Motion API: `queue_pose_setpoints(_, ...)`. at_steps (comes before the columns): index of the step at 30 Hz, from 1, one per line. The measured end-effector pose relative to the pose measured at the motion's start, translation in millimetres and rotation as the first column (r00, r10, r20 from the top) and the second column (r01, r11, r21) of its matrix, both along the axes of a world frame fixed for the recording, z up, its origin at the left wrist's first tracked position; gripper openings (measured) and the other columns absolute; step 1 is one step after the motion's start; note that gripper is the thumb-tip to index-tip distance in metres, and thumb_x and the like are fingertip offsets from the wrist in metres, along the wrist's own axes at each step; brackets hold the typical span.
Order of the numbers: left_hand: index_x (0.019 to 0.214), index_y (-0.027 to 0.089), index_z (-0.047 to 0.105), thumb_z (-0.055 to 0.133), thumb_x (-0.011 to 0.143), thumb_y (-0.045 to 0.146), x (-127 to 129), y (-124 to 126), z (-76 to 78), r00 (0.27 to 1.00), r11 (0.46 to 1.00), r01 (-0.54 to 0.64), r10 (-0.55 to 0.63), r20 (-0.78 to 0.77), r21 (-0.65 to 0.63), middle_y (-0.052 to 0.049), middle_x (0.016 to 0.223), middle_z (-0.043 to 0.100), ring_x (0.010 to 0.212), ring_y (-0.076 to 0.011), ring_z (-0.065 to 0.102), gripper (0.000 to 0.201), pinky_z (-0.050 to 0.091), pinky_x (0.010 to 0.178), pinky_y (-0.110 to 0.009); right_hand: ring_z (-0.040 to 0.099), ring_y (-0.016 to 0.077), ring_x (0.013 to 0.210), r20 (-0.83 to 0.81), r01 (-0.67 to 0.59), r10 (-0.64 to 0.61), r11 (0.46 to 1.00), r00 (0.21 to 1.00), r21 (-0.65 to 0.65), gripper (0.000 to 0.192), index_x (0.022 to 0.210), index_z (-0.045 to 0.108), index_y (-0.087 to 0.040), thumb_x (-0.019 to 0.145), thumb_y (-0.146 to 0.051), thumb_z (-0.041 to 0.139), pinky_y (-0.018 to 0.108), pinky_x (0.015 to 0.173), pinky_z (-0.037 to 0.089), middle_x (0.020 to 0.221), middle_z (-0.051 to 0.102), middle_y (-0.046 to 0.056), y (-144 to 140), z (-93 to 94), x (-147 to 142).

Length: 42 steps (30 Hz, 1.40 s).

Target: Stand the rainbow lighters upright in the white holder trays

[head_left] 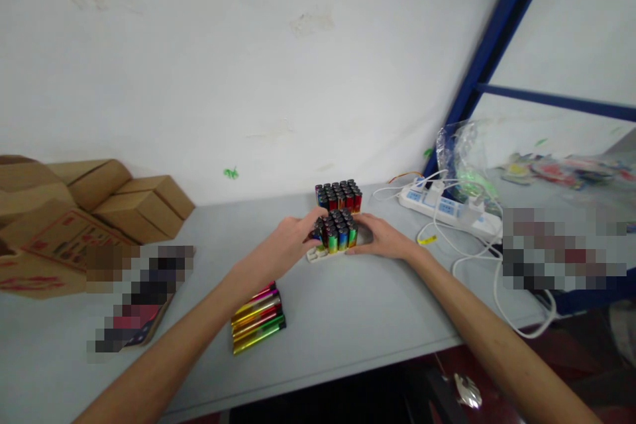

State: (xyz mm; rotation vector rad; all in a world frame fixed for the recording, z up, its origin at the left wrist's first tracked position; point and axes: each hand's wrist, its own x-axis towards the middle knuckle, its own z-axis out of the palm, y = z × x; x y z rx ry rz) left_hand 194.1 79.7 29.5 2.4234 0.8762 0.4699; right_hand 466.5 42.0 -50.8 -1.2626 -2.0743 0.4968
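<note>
Left hand [291, 238] and right hand [380, 238] clamped on either side of an upright block of lighters [336, 230] on a white tray [318, 254], mid-table [348, 324] — a second lighter block [338, 195] just behind, loose lighters [257, 318] lay nearer.

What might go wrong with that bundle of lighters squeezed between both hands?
1. The lighters stand packed upright on a small tray, held only from the sides by the left hand and right hand; uneven pressure could topple them.
2. A second block stands just behind; a push might knock it.
</note>
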Motion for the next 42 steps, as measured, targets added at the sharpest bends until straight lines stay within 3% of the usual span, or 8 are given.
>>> queue_pose_setpoints(3, 0.132, 0.027, 0.054, 0.064, 0.088, 0.019, 5.2, -6.4, -3.7, 0.999, 0.999, -0.041, 0.041, 0.029, -0.002, -0.002, 0.087, 0.075, 0.079, -0.0227, 0.073, 0.046, 0.055, 0.076, -0.031, 0.061, 0.0325, 0.124, -0.001, -0.003, 0.003, 1.000, 1.000, 0.003, 0.077, 0.138, 0.057, -0.021, 0.072, -0.050, 0.085, 0.052, 0.110, 0.046, 0.136, 0.064, 0.014, 0.2, 0.3, -0.1)
queue_pose_setpoints(9, 0.123, 0.026, 0.052, 0.073, 0.084, 0.034, -0.3, -15.6, -28.8, 0.952, 0.972, -0.167, 0.203, 0.230, -0.166, 0.002, 0.077, 0.076, 0.071, -0.0194, 0.075, 0.044, 0.062, 0.076, -0.033, 0.062, 0.0329, 0.123, 0.016, 0.006, -0.006, 1.000, 1.000, -0.006, 0.077, 0.137, 0.058, -0.018, 0.073, -0.051, 0.084, 0.052, 0.108, 0.047, 0.135, 0.065, 0.016, -0.5, 3.1, -1.5)
queue_pose_setpoints(14, 0.117, 0.023, 0.057, 0.072, 0.083, 0.051, -31.7, -19.8, -18.0, 0.914, 0.966, -0.248, 0.256, 0.315, -0.068, -0.004, 0.093, 0.078, 0.080, -0.0198, 0.075, 0.046, 0.062, 0.084, -0.037, 0.062, 0.0327, 0.123, 0.009, 0.008, -0.008, 1.000, 1.000, -0.001, 0.076, 0.137, 0.058, -0.020, 0.073, -0.052, 0.084, 0.051, 0.109, 0.048, 0.136, 0.065, 0.015, -1.3, 3.4, -1.1)
queue_pose_setpoints(19, 0.096, 0.022, 0.074, 0.068, 0.083, 0.057, -87.8, -11.3, -1.4, 0.958, 0.960, -0.276, 0.271, 0.091, 0.046, -0.006, 0.092, 0.079, 0.082, -0.0223, 0.074, 0.038, 0.060, 0.082, -0.034, 0.062, 0.0327, 0.123, 0.016, 0.011, -0.011, 1.000, 1.000, -0.017, 0.075, 0.137, 0.058, -0.020, 0.075, -0.052, 0.083, 0.051, 0.109, 0.048, 0.136, 0.064, 0.014, -1.4, 3.9, -0.8)
queue_pose_setpoints(24, 0.094, 0.026, 0.080, 0.068, 0.083, 0.057, -116.9, -17.6, -11.0, 0.968, 0.978, -0.206, 0.208, -0.137, 0.031, -0.005, 0.097, 0.076, 0.081, -0.0214, 0.069, 0.036, 0.055, 0.071, -0.028, 0.063, 0.0338, 0.122, 0.028, 0.014, -0.013, 0.999, 1.000, -0.034, 0.075, 0.135, 0.058, -0.017, 0.074, -0.053, 0.083, 0.052, 0.107, 0.049, 0.134, 0.065, 0.016, -1.4, 3.3, -0.4)
queue_pose_setpoints(33, 0.090, 0.022, 0.076, 0.064, 0.088, 0.047, -110.1, -27.2, -21.6, 0.972, 0.982, -0.182, 0.173, -0.157, -0.045, -0.005, 0.091, 0.074, 0.083, -0.0217, 0.068, 0.027, 0.052, 0.079, -0.031, 0.062, 0.0344, 0.122, 0.029, 0.031, -0.029, 0.999, 0.999, -0.039, 0.075, 0.135, 0.060, -0.017, 0.074, -0.053, 0.083, 0.051, 0.108, 0.048, 0.134, 0.065, 0.016, -2.8, 5.5, -1.7)
queue_pose_setpoints(37, 0.092, 0.020, 0.069, 0.063, 0.088, 0.047, -99.9, -20.0, -22.4, 0.967, 0.965, -0.251, 0.254, 0.028, -0.070, -0.006, 0.090, 0.073, 0.080, -0.0216, 0.067, 0.028, 0.052, 0.074, -0.032, 0.063, 0.0344, 0.123, 0.010, 0.036, -0.035, 0.998, 0.999, -0.043, 0.073, 0.135, 0.060, -0.019, 0.074, -0.053, 0.083, 0.052, 0.108, 0.049, 0.134, 0.066, 0.015, -3.2, 5.6, -2.4)
queue_pose_setpoints(42, 0.107, 0.020, 0.058, 0.061, 0.092, 0.048, -70.2, -13.7, -6.7, 0.898, 0.918, -0.154, 0.284, 0.335, -0.367, 0.000, 0.071, 0.065, 0.065, -0.0163, 0.064, 0.032, 0.050, 0.063, -0.028, 0.063, 0.0346, 0.122, 0.027, 0.038, -0.037, 0.999, 0.999, -0.022, 0.073, 0.133, 0.060, -0.017, 0.073, -0.052, 0.084, 0.052, 0.108, 0.049, 0.134, 0.065, 0.016, -3.2, 4.9, -2.2)
